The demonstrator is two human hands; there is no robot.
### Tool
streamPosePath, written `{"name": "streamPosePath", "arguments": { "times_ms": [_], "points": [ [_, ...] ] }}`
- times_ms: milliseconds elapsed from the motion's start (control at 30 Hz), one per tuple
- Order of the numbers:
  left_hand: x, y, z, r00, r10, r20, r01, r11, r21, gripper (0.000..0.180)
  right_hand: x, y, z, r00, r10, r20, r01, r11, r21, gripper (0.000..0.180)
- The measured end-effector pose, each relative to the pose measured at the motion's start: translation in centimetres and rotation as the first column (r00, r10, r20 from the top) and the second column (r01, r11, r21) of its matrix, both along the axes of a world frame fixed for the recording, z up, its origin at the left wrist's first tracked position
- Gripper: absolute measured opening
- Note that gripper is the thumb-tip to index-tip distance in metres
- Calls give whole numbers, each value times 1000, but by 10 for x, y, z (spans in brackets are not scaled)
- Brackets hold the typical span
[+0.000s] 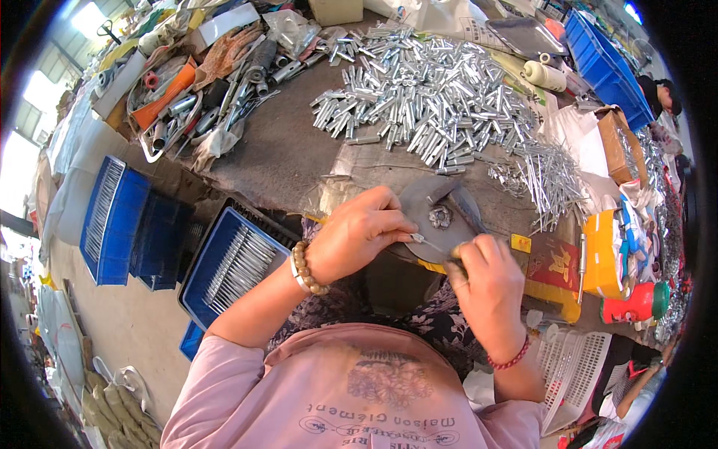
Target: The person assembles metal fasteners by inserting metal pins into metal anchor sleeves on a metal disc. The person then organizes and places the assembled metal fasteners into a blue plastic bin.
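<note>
- Tubular sleeves (407,105): bright metal, smooth, v. glossy.
- Thin pins (552,179): metal, shiny.
- Small pinched part (417,238): metal, glossy.
- Round plate (413,198): dk. grey, matt; mat'l unclear.
- Benchtop (273,150): matt, rough, worn.
- Upper-R bin (606,67): blue plastic, semi-gloss.
- Slotted basket (576,363): white plastic.
- Carton (619,142): brown cardboard, approx. matt.
- Shirt (299,404): pink cloth, matt.

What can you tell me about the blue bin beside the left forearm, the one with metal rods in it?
The blue bin is rectangular, open-topped and looks like plastic, with a raised rim. Inside, slim silvery rods lie side by side in a row. It sits on the person's left, slanted in the view. The left forearm covers its near right corner; whether they touch, I can't tell. What it rests on is hidden.
</note>
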State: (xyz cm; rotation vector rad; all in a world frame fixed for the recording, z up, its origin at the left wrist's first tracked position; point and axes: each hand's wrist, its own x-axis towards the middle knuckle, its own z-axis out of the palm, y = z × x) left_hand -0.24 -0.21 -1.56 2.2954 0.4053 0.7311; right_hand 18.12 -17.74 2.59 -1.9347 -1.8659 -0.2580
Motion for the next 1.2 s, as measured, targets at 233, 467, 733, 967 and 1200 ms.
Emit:
{"name": "streamPosePath", "arguments": {
  "times_ms": [233,467,733,967,1200],
  "points": [
    [0,-17,-2,986,122,111,-139,977,160,29,-23,-16,-22,740,-160,-653,-47,957,-287,22],
    [-10,-64,-2,981,189,-38,-164,714,-681,50,-34,-21,-20,141,-384,-913,-259,876,-408,21],
    [-21,-70,-12,945,306,112,7,325,-946,56,-58,-16,-28,161,-316,-935,-276,895,-350,19],
    [-71,-42,-38,852,481,207,-91,525,-846,51,-63,-11,-32,194,-400,-896,-265,858,-441,53],
    [-275,-12,-112,376,870,-319,-832,165,-530,48,-62,-7,-58,299,-346,-890,-246,873,-422,46]
  ]
}}
